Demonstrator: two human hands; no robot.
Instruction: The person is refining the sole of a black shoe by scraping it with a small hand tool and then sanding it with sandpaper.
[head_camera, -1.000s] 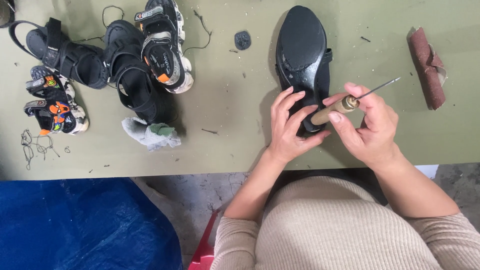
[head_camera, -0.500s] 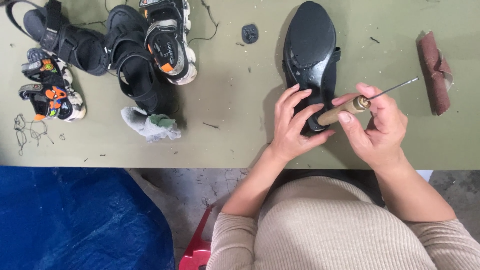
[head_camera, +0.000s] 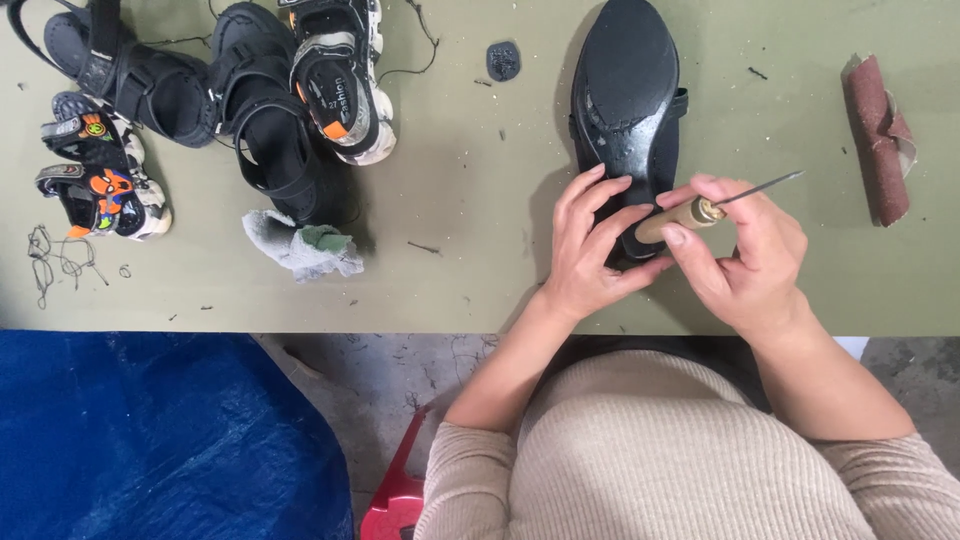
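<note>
Down near the table's front edge, the left hand (head_camera: 590, 245) lies half-spread, palm down, over the heel end of a black shoe (head_camera: 625, 95), its fingers fanned loosely and pressing on the sole. The right hand (head_camera: 745, 255) is curled around a wooden-handled awl (head_camera: 700, 210), thumb and forefinger pinching the handle near its metal collar, the other fingers folded in behind. The thin steel needle sticks out past the knuckles, pointing up and to the right, clear of the shoe; the butt of the handle rests against the sole just beside the left fingertips. That shoe lies sole-up on the olive-green table (head_camera: 460, 200), toe pointing away from the person, heel under both hands. Both forearms come up from a beige ribbed sweater (head_camera: 660, 450), elbows bent and wrists angled inward so the hands meet over the heel. No container shows on the table. To the right, well apart, lies a rolled strip of reddish-brown sandpaper (head_camera: 878, 135). A small dark rubber patch (head_camera: 503, 60) sits left of the toe. Farther left stand black sandals (head_camera: 190, 90) and a white-soled sandal (head_camera: 340, 85), with a small colourful child's sandal (head_camera: 100, 180) beside them and a crumpled grey rag (head_camera: 300, 245) near the black pair. A blue tarp (head_camera: 150, 440) covers the floor below.
</note>
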